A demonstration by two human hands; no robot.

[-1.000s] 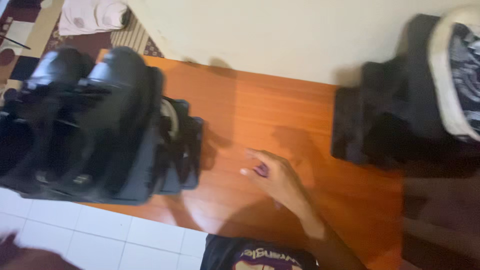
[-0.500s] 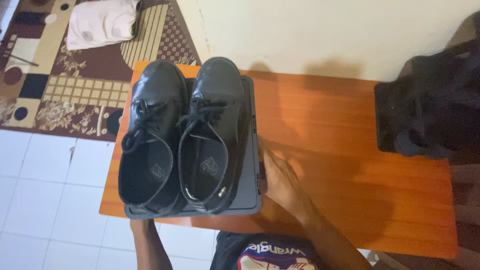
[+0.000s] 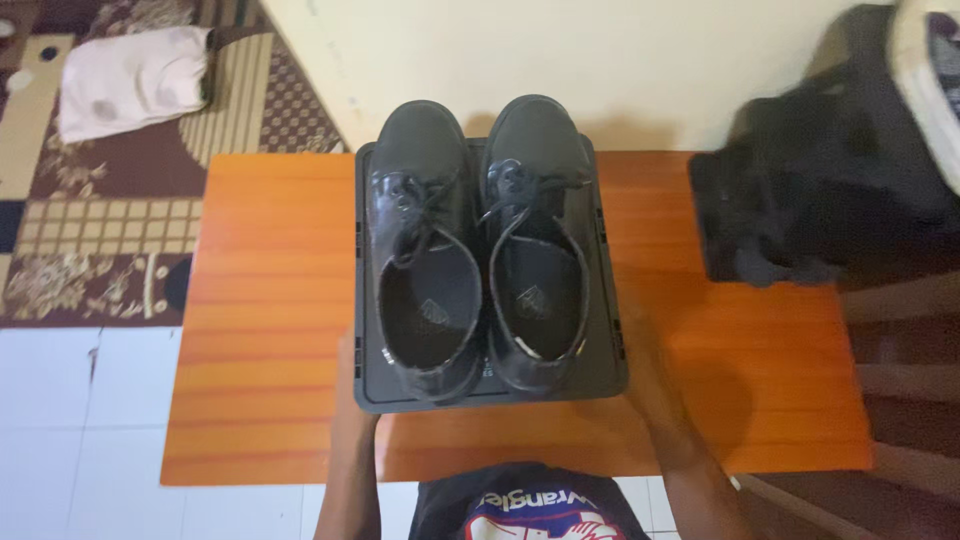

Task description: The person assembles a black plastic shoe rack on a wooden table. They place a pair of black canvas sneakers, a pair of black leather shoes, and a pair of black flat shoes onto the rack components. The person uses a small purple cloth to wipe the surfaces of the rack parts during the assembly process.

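Note:
A pair of black lace-up shoes (image 3: 480,250) stands side by side, toes away from me, on a dark grey rectangular tray (image 3: 610,300). The tray rests in the middle of an orange wooden table (image 3: 270,300). My left hand (image 3: 347,362) grips the tray's near left corner, mostly hidden by the tray. My right hand (image 3: 640,365) holds the tray's near right edge.
A dark blurred bag or cloth pile (image 3: 810,190) sits at the table's right end, with a patterned shoe sole (image 3: 930,70) above it. A patterned rug (image 3: 90,200) with a white cloth (image 3: 130,75) lies left. White floor tiles (image 3: 70,430) are below.
The tray with the shoes has shifted from the table's left end to its middle. Both my hands now hold its near corners; earlier my right hand was free on the table.

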